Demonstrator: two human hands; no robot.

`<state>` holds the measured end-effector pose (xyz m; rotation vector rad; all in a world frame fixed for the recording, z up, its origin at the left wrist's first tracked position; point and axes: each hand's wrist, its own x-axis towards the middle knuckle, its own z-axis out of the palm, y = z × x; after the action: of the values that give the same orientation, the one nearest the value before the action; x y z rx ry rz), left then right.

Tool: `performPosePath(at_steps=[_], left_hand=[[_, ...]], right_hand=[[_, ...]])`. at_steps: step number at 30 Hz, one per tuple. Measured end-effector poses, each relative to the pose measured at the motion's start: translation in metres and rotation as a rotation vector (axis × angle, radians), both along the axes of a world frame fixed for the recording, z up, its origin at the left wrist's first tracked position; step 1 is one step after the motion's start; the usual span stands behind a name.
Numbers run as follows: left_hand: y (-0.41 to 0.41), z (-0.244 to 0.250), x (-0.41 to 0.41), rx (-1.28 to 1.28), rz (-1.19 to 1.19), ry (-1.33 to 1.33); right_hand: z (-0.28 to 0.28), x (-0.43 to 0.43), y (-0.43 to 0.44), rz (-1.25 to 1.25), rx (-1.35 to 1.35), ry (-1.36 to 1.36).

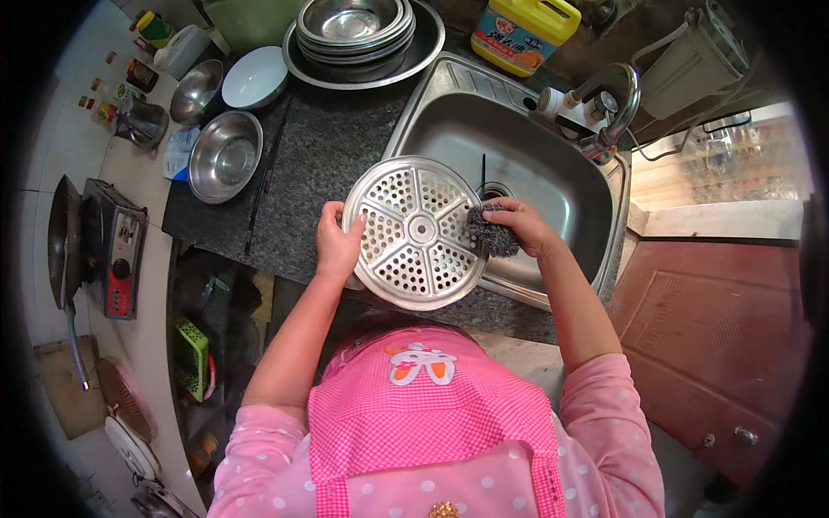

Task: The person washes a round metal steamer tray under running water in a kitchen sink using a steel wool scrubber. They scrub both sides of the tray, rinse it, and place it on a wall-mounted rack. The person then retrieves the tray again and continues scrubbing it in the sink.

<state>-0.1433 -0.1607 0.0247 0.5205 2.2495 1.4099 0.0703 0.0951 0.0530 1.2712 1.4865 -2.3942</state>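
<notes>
A round, perforated metal steamer plate (422,228) is held up before me, over the counter edge and the near left of the sink. My left hand (339,243) grips its left rim, thumb on top. In my right hand (526,226) is a dark steel-wool scrubber (493,232), pressed near the plate's right rim. Beyond and below the plate lies the stainless steel sink (544,162), with its drain (496,191) partly in sight.
Stacked metal bowls (353,26) stand in a wide basin behind the counter (324,142). Right of them is a yellow detergent jug (526,32). A curved faucet (625,103) rises at the sink's far right. Bowls (227,155) and a portable gas stove (116,249) sit leftward.
</notes>
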Motion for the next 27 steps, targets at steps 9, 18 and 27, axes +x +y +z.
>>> performPosePath(at_steps=[9,18,27], left_hand=[[0.003,0.067,-0.007,0.301,-0.221,-0.891],[0.012,0.050,-0.003,0.501,-0.348,-1.197],[0.026,0.019,0.026,0.372,-0.101,-1.006]], right_hand=[[0.023,-0.047,0.031,0.230,0.510,0.042],[0.030,-0.058,0.042,0.496,0.550,0.061],[0.032,-0.080,-0.003,0.353,1.473,0.100]])
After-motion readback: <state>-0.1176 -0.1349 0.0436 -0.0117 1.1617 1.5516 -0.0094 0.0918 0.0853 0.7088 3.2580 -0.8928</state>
